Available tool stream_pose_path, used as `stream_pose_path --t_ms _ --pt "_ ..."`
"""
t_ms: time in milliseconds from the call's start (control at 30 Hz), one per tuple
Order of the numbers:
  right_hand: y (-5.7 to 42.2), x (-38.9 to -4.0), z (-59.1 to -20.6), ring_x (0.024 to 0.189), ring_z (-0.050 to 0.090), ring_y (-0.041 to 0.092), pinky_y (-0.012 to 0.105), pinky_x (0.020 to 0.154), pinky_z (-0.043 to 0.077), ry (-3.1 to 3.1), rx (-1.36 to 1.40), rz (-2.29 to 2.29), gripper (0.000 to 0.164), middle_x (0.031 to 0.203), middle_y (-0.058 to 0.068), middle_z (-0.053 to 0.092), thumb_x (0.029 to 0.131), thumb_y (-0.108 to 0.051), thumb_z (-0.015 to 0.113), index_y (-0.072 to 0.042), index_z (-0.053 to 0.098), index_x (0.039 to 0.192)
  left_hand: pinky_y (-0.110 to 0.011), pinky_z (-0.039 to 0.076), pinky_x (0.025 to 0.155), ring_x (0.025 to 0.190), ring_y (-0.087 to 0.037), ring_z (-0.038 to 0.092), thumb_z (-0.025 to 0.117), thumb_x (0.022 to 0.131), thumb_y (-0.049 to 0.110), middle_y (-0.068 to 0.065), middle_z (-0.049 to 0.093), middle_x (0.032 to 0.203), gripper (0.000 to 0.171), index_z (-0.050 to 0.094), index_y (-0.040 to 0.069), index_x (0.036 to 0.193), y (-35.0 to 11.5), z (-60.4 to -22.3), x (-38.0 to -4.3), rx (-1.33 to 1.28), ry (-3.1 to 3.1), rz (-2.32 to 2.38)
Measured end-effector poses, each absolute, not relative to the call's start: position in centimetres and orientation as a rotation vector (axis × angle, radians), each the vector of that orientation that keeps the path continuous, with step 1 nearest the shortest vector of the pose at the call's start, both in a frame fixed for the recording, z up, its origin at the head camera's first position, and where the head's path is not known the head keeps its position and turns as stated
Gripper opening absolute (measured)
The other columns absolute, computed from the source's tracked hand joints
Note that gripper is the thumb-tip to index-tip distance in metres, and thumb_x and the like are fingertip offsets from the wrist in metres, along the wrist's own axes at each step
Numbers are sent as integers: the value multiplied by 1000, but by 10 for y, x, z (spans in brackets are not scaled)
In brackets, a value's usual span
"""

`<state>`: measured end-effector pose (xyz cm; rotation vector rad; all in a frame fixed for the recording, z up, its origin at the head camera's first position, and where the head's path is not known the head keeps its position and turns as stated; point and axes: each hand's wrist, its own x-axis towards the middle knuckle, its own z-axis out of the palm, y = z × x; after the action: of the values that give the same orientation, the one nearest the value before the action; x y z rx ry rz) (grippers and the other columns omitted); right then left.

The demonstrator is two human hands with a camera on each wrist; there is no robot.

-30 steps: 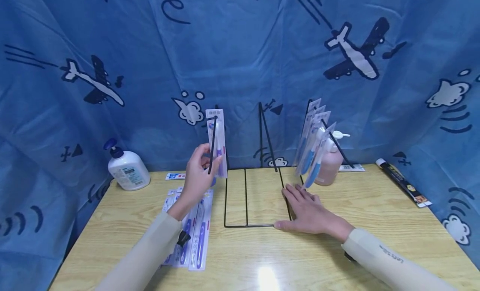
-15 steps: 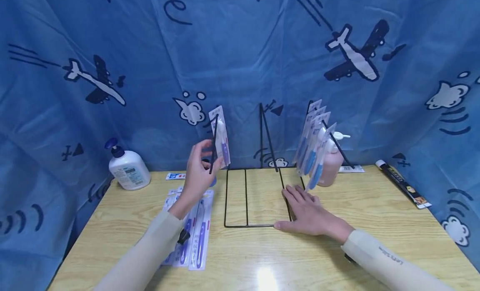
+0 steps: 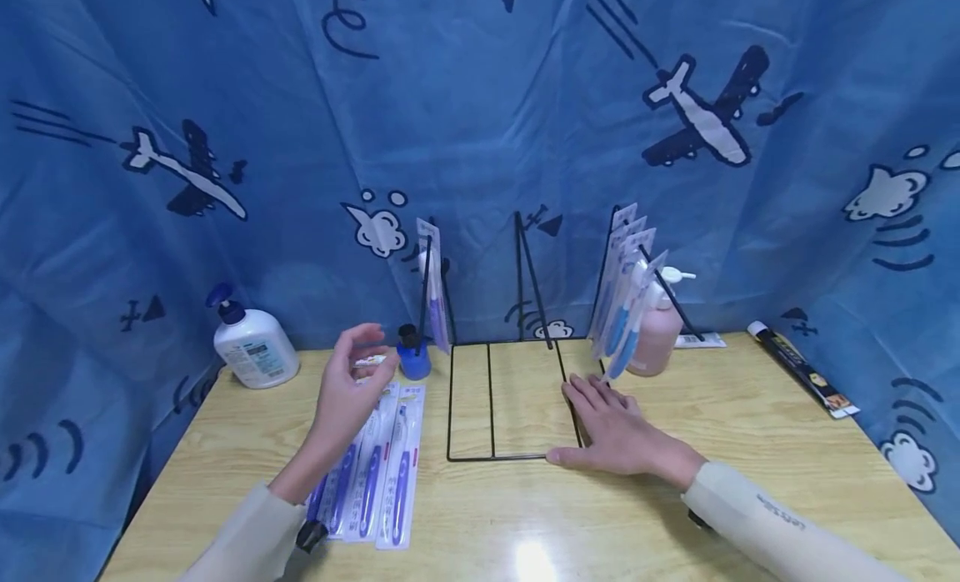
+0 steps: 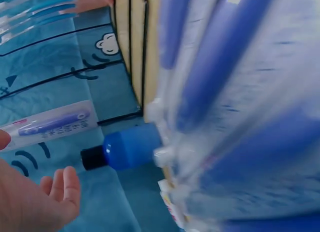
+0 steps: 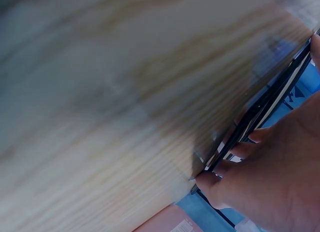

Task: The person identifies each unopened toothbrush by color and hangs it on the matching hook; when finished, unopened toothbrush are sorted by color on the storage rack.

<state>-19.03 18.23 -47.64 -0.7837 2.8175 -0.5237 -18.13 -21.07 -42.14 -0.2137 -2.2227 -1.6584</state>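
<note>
In the head view a black wire rack [image 3: 491, 407] stands on the table. A packaged purple toothbrush [image 3: 433, 290] hangs from its left hook. Several packaged blue toothbrushes [image 3: 621, 303] hang on the right hook. My left hand [image 3: 345, 403] holds nothing and is apart from the hanging pack, above several purple toothbrush packs [image 3: 390, 482] lying flat. In the left wrist view the left hand's fingers [image 4: 70, 187] are relaxed, near a small blue bottle [image 4: 132, 147]. My right hand [image 3: 618, 432] rests with extended fingers on the right side of the rack's base.
A white pump bottle [image 3: 257, 348] stands at the back left. Behind the blue toothbrushes is a pink pump bottle [image 3: 656, 332]. A black toothpaste box [image 3: 802, 369] lies at the right. The rack's middle hook [image 3: 534, 282] is bare. A blue curtain [image 3: 465, 107] hangs behind.
My left hand has let go of the purple toothbrush pack, which now hangs on the left hook, and has moved left and down. The right hand has stayed on the rack's base.
</note>
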Motion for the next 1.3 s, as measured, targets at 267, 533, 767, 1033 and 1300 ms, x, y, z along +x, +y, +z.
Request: stream_pose_path --t_ms 267,533,767,1033,1300 --pt "181 -190 -477 160 17 53 83 112 25 2825 -781 -498 113 177 26 21 98 -76 64 3 27 170 -31 49 104 137 -35 56 70 107 14 -17 56 148 49 50 -1 150 -239 -434 -147 52 -2333 -1602" --pt "181 -192 -477 161 17 53 82 113 26 2828 -795 -501 112 176 27 21 98 -75 64 3 27 170 -58 44 111 135 -44 51 72 102 16 -26 47 151 65 41 -4 156 -266 -454 -122 474 -2572 -1408" --pt "182 -190 -477 160 17 54 82 113 25 2826 -781 -507 112 176 26 22 98 -74 65 3 28 170 -52 50 93 114 -41 56 77 99 17 -30 52 133 75 37 -12 155 -281 -469 -120 511 -2840 -1309" --pt "182 -190 -477 161 16 53 83 112 25 2823 -783 -504 112 176 27 21 98 -75 64 3 27 170 -37 46 70 85 -28 55 76 100 13 -18 55 98 64 43 -17 146 -295 -468 -117 523 -2968 -1272" --pt "183 -191 -478 161 16 53 82 114 24 2815 -783 -504 113 176 27 21 98 -76 63 3 27 170 -41 47 74 91 -31 56 76 100 17 -18 56 102 55 51 -15 138 -308 -467 -113 615 -3003 -1282"
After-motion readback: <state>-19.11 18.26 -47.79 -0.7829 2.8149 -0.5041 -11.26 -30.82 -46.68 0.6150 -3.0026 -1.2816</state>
